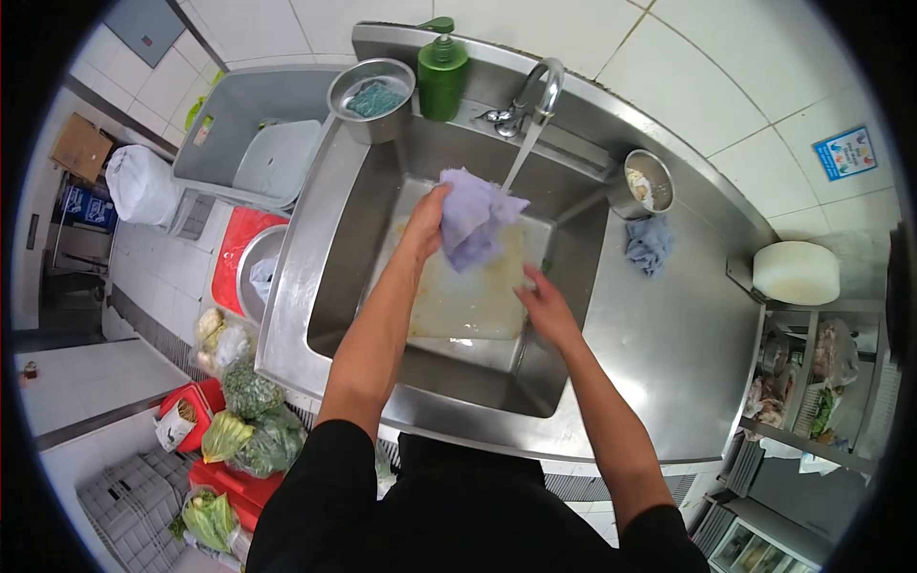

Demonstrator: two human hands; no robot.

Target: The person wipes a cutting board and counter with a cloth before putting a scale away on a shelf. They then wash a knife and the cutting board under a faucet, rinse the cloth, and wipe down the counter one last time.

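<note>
No legible text (blurred sign (845, 153))

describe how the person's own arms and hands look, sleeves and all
The black sleeves are short, leaving the left forearm and right forearm bare. The left hand and right hand are ungloved, and no watch or bracelet is visible.

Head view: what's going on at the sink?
A person is at a stainless-steel sink, left hand holding up a lavender cloth above the basin. Water is running from the faucet beside it. The right hand appears to hold nothing. What looks like a pale cutting board lies in the basin; a blue-gray cloth sits on the right-hand counter.
</note>
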